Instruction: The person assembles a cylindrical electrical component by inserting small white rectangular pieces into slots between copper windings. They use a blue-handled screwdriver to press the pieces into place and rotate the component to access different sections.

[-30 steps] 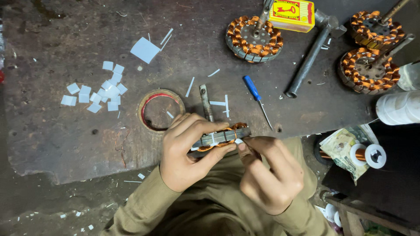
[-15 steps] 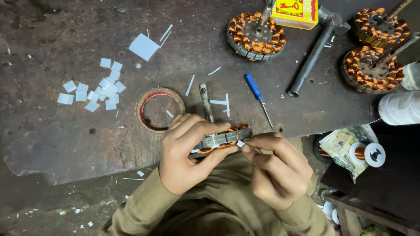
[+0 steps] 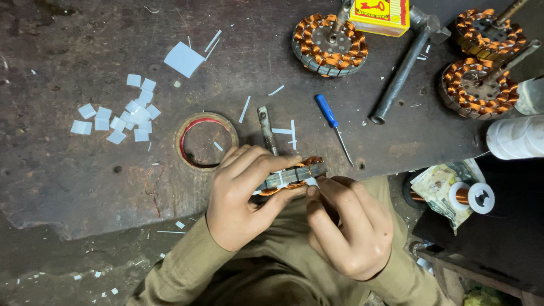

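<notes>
My left hand (image 3: 243, 195) grips a round metal motor stator (image 3: 294, 174) with copper windings, held on edge just past the near rim of the dark workbench (image 3: 73, 181). My right hand (image 3: 348, 226) pinches a small white paper slip (image 3: 311, 182) against the stator's lower edge with thumb and forefinger. Both hands meet over my lap, sleeves olive-coloured.
A tape ring (image 3: 206, 141), a metal tool (image 3: 266, 129) and a blue screwdriver (image 3: 333, 125) lie just beyond the hands. White paper squares (image 3: 116, 113) are scattered at left. Three wound stators (image 3: 330, 44) (image 3: 479, 88) (image 3: 490, 35), a hammer (image 3: 403, 65), a yellow box (image 3: 381, 12) sit far right. A wire spool (image 3: 477, 198) is at right.
My right hand has shifted slightly left and up, fingertips now pressed closer to the stator's lower edge. My left hand keeps the same grip.
</notes>
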